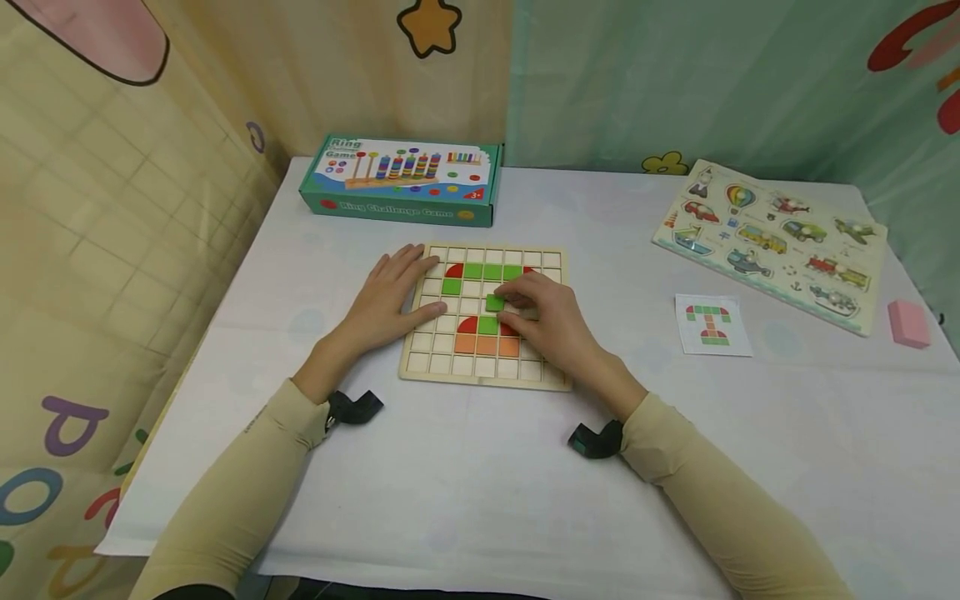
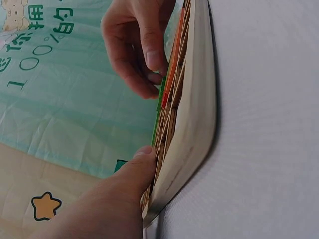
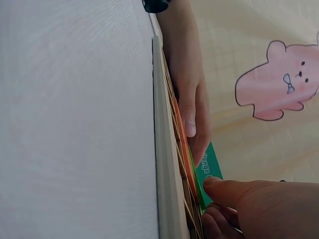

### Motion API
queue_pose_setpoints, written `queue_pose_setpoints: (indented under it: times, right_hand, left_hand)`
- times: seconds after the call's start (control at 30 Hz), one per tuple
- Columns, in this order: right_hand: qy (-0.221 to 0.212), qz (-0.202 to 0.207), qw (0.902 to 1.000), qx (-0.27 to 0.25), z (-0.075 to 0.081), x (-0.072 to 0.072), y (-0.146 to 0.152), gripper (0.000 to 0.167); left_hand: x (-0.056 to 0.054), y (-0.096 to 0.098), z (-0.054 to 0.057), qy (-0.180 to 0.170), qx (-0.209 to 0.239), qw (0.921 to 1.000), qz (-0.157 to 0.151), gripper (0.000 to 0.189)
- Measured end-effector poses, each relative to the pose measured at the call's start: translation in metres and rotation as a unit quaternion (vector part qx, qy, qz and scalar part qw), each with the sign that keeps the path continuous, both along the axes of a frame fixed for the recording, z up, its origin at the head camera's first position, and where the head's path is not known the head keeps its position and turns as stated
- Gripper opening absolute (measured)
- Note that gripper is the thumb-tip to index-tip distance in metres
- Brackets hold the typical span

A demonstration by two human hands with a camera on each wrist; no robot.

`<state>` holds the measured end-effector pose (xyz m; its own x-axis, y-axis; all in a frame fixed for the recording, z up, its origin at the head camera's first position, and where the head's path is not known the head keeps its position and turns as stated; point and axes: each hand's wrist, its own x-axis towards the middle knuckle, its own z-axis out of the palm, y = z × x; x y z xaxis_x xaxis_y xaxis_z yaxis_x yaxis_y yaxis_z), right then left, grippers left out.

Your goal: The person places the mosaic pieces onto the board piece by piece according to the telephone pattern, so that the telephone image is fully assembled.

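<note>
A wooden grid board (image 1: 440,364) lies on the table with coloured tiles in several cells: green squares (image 1: 492,272) and red quarter-circles (image 1: 454,271) near the top, orange squares (image 1: 487,345) in a lower row. My left hand (image 1: 382,304) rests on the board's left edge, fingers spread, thumb over the grid. My right hand (image 1: 547,317) is over the board's right half, thumb and index finger pinching a green square tile (image 1: 494,302) around mid-grid. That tile sits slightly askew above another green square. In the left wrist view, the right fingertips meet the green tile (image 2: 162,93) at the board's surface.
A pattern card (image 1: 712,326) with a green, red and orange figure lies to the right. Behind it is a vehicle picture puzzle (image 1: 772,242), with a pink block (image 1: 909,324) beside it. A green game box (image 1: 401,208) stands at the back left.
</note>
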<state>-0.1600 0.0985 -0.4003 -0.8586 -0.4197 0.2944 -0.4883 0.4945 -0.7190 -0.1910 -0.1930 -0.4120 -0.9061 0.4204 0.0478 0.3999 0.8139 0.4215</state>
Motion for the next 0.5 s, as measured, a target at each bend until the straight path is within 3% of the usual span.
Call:
queue_pose_setpoints:
  times: [0.33,0.5]
  right_hand:
    - [0.010,0.052,0.9974,0.048,0.0008,0.0018,-0.0005,0.026]
    - [0.013,0.059,0.9958,0.069,0.0021,0.0018,-0.0014,0.026]
  left_hand:
    - [-0.0008,0.0010,-0.0002,-0.003,-0.002,1.0000,0.001,0.078]
    - [-0.0002,0.0003,-0.0004,-0.002,0.001,1.0000,-0.001,0.079]
